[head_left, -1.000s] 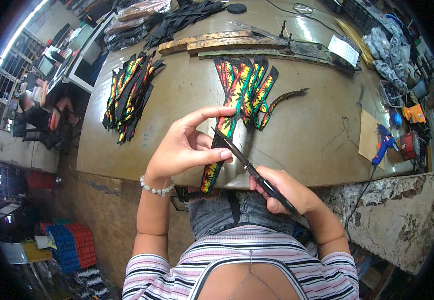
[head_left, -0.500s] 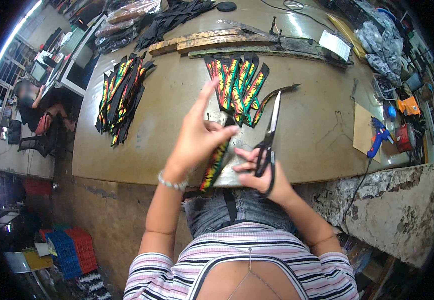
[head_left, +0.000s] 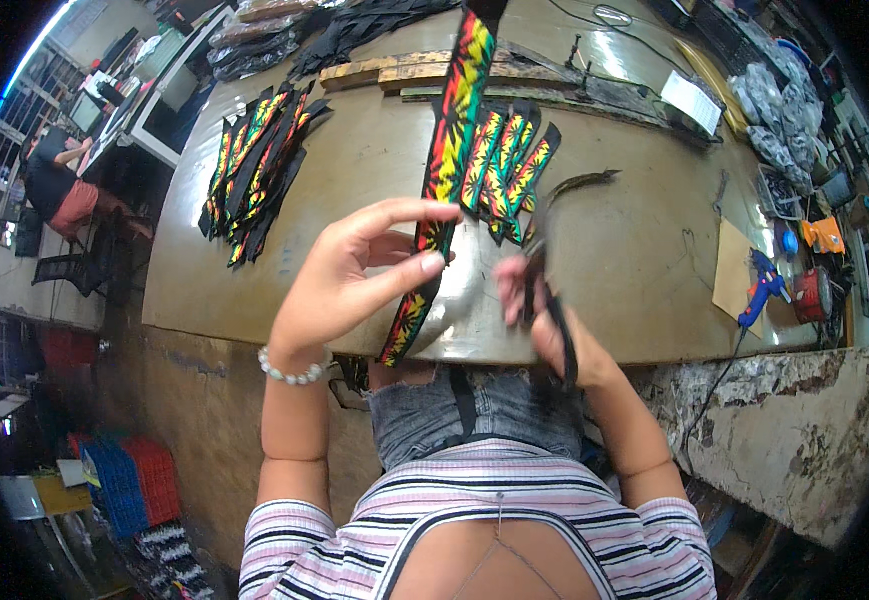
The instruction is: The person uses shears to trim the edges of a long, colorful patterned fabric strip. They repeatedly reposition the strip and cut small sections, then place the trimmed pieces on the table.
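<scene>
A long black-edged fabric strip (head_left: 449, 150) with a red, yellow and green leaf pattern slants upward in front of me, from the table's near edge past the top of the picture. My left hand (head_left: 354, 262), wearing a bead bracelet, has its thumb and fingers curled at the strip's lower part. How the hidden fingers meet the strip cannot be made out. In my right hand (head_left: 554, 325) is a pair of black-handled scissors (head_left: 562, 335), smeared by motion. Beyond my hands lie several similar strips (head_left: 509, 175); a larger bunch (head_left: 254, 175) is at the left.
Wooden boards (head_left: 394, 75) lie across the far side of the worktable (head_left: 354, 170). A dark narrow piece (head_left: 584, 182) rests right of the strips. At the right are a blue glue gun (head_left: 764, 290), brown card (head_left: 734, 275) and plastic bags (head_left: 769, 110). A person (head_left: 64, 175) sits far left.
The patterned strip has risen and now reaches far above my left hand, which moved a little left. The scissors have dropped from pointing upward, with my right hand slightly lower and further right.
</scene>
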`<state>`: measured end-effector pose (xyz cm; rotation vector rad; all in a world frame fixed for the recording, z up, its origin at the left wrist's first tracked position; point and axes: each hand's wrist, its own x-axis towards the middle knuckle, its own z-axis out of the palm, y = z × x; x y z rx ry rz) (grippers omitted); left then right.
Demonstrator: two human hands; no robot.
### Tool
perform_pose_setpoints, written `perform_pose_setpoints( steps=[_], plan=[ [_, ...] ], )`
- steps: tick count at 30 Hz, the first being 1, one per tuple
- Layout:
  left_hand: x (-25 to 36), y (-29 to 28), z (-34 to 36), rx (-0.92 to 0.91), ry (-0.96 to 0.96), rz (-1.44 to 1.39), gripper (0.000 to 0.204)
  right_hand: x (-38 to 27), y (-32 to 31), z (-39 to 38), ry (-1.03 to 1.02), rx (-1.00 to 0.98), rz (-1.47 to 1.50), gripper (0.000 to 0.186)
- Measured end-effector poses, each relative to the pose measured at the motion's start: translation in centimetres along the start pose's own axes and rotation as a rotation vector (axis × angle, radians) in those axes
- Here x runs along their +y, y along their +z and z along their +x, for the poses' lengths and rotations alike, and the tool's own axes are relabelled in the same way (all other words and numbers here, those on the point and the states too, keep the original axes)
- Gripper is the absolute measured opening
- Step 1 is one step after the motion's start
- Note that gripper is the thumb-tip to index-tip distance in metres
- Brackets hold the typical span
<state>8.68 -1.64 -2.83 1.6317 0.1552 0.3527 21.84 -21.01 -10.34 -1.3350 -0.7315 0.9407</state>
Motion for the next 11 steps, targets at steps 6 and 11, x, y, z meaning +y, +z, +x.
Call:
perform_pose_setpoints(
  steps=[6,11],
  plan=[
    [1.5,-0.4,0.8,-0.128,-0.188,0.096,0.066,-0.2,-0.6,-2.4,-0.056,-0.382,-0.303,0.07],
    [-0.1,-0.4,1.7,-0.182,-0.247,-0.098,0.076,-1.1,-1.1,-2.2,-0.009,-0.38,-0.349,0.074]
  ],
)
